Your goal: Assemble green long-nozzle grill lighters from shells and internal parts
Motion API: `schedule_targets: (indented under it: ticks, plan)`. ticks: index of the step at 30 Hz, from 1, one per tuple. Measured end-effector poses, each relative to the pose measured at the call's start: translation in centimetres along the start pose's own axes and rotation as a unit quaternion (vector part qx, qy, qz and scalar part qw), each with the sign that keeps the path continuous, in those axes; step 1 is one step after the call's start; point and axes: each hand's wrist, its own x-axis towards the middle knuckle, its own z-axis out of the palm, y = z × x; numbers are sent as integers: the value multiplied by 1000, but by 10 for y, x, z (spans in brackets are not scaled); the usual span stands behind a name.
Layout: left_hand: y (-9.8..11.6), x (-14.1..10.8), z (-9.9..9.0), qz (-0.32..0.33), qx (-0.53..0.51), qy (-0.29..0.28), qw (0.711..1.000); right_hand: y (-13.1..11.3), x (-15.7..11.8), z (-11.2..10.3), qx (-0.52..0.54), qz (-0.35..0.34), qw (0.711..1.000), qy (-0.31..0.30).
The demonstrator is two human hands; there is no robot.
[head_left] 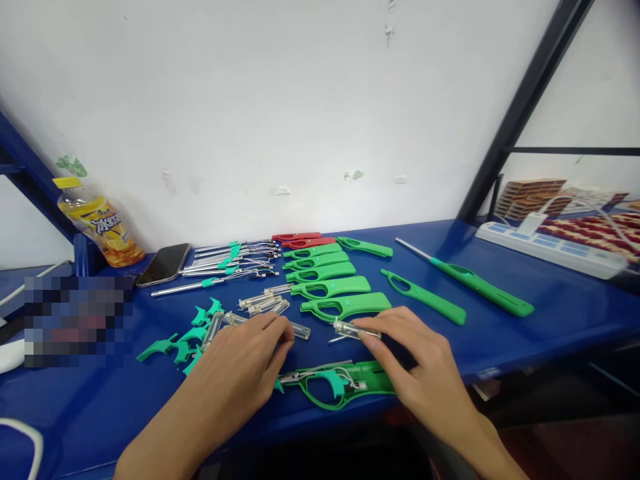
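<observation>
Between the thumb and fingers of my right hand (425,363) is a clear lighter fuel tank (356,329), held above the table. My left hand (250,353) has its fingers curled together; whatever they may pinch is hidden. Just beyond its fingertips lies another clear tank (300,330). Below and between my hands rests an open green lighter shell half (370,383), with a teal trigger (334,383), wires and a metal rod in it. More clear tanks (263,303) lie behind my left hand. Loose teal triggers (190,337) are scattered to its left.
Several green shell halves (333,287) and red ones (297,237) line the middle. Metal lighter rods (230,257) lie behind left, near a phone (163,264) and bottle (103,223). At right are a long green lighter (480,287) and a power strip (550,248).
</observation>
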Motion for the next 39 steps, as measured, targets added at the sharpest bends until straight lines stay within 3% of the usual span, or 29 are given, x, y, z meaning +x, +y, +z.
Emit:
schedule_targets:
  ticks: [11,18,25,30,35,39]
  plan:
    - [11,2,1,51,-12,100,994,-1,0,0,5,11,1000,-8]
    - [7,3,1,136,23,186,973,4,-1,0,20,13,1000,-4]
    - [20,4,3,111,-71,235,963,2,0,-2,48,9,999,-7]
    - [38,6,5,95,-182,282,937,0,-1,-4,65,-12,998,-10]
    - [46,5,11,97,-264,279,918,2,-4,-4,61,-20,998,-9]
    - [47,5,14,90,-266,282,917,3,-5,-5,56,-20,998,1]
